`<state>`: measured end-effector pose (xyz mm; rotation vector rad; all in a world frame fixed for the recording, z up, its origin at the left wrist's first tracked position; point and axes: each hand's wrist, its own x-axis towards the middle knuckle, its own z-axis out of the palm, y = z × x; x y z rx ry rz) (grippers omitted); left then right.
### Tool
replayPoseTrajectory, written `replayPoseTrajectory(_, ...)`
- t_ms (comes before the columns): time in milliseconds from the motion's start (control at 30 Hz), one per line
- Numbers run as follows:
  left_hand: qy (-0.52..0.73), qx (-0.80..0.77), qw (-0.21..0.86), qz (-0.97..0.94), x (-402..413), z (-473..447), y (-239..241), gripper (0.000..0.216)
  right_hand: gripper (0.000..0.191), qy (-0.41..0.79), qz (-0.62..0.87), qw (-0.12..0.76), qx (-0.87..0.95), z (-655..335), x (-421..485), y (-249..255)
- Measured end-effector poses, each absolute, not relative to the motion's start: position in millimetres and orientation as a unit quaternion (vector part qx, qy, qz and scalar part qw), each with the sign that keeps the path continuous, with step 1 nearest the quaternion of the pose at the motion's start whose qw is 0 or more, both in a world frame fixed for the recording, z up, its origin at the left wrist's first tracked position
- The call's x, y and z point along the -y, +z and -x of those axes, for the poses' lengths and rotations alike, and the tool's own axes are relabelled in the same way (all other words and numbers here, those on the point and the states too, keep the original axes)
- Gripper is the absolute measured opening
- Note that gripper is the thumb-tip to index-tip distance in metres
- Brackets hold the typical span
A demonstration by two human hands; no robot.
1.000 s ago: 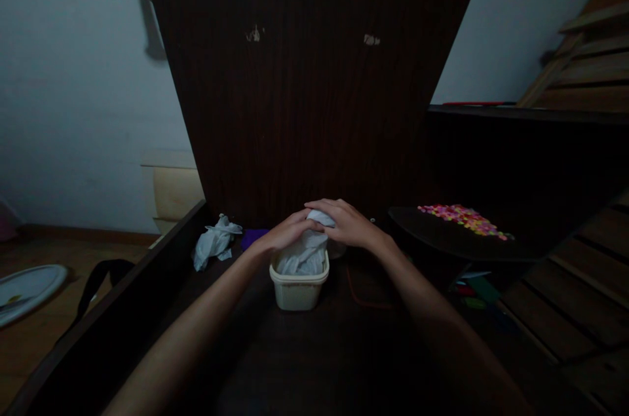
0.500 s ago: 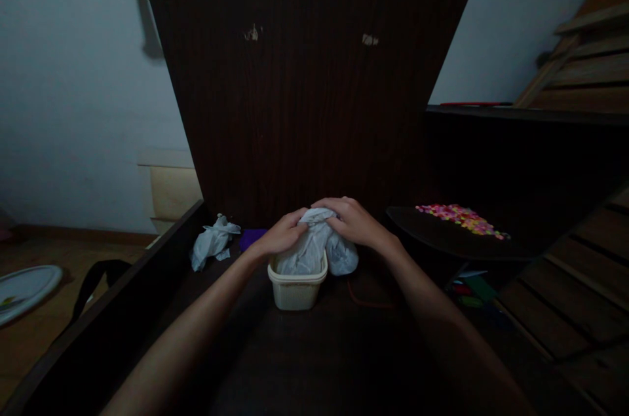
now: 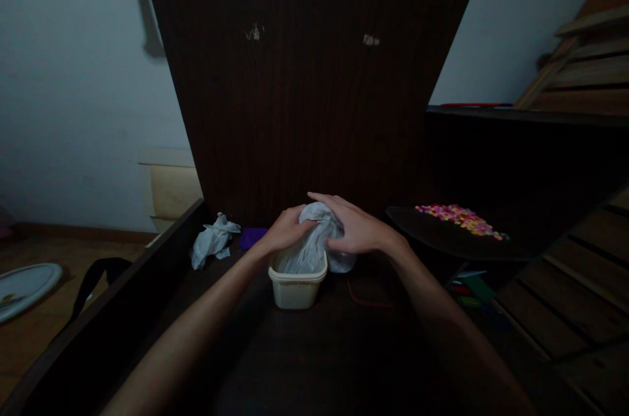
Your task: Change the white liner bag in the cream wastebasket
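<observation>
A white plastic bag [image 3: 314, 239] is bunched up, its lower part inside a small cream plastic basket [image 3: 297, 291] and its top above the rim. My left hand [image 3: 289, 230] grips the bag from the left, thumb across its near side. Around the right side of the bag curves my right hand [image 3: 358, 226], with its thumb low and its fingers stretched over the top; the fingertips are partly hidden. Behind and below the right hand, a pale plastic bundle [image 3: 343, 263] rests beside the basket.
On the dark tabletop [image 3: 275, 363], another crumpled plastic bag [image 3: 214, 240] and a purple item [image 3: 252, 238] lie left of the basket. A thin reddish-brown strip [image 3: 369, 303] lies to its right. Small colourful pieces [image 3: 462, 219] cover part of a side shelf. A dark panel [image 3: 304, 108] rises behind.
My right hand has shifted slightly down and right, its thumb lower and farther from the fingers. The bag's top is more rounded and bunched. The basket has stayed in place.
</observation>
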<state>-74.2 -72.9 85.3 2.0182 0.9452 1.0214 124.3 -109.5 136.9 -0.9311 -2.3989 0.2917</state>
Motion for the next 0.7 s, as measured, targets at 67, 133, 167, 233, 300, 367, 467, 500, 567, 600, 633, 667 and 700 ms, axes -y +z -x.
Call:
replayPoseTrajectory(67,0.397,-0.365,0.334,-0.773,75,73,89,0.022,0.102,0.107,0.34,0.254,0.899,-122,110,133)
replayPoseTrajectory(133,0.402,-0.368,0.337,-0.768,77,72,91,0.025,0.102,0.098,0.342,0.253,0.9,-119,108,128)
replayPoseTrajectory(167,0.405,-0.37,0.342,-0.763,77,71,92,0.027,0.098,0.094,0.348,0.255,0.897,-118,106,126)
replayPoseTrajectory(233,0.408,-0.373,0.355,-0.754,80,71,92,0.031,0.087,0.085,0.36,0.262,0.891,-117,103,124)
replayPoseTrajectory(300,0.407,-0.361,0.377,-0.75,82,71,91,0.034,0.075,0.073,0.371,0.27,0.885,-116,101,124)
replayPoseTrajectory(367,0.401,-0.345,0.401,-0.748,84,73,90,0.04,0.068,0.063,0.38,0.269,0.883,-115,99,127)
replayPoseTrajectory(467,0.389,-0.33,0.417,-0.753,84,73,87,0.057,0.055,0.049,0.39,0.265,0.881,-113,100,133)
replayPoseTrajectory(500,0.383,-0.326,0.413,-0.759,83,73,86,0.061,0.049,0.042,0.391,0.265,0.88,-112,101,134)
replayPoseTrajectory(567,0.361,-0.321,0.404,-0.777,80,71,84,0.054,0.038,0.026,0.388,0.269,0.881,-110,102,137)
replayPoseTrajectory(600,0.348,-0.322,0.401,-0.784,78,70,83,0.043,0.034,0.022,0.383,0.272,0.883,-109,102,137)
replayPoseTrajectory(633,0.336,-0.324,0.399,-0.789,77,70,83,0.03,0.032,0.022,0.377,0.274,0.884,-109,102,138)
replayPoseTrajectory(667,0.326,-0.327,0.399,-0.792,75,69,82,0.019,0.029,0.026,0.372,0.277,0.886,-108,103,138)
replayPoseTrajectory(700,0.321,-0.33,0.399,-0.793,75,68,83,0.011,0.028,0.035,0.369,0.28,0.886,-108,103,139)
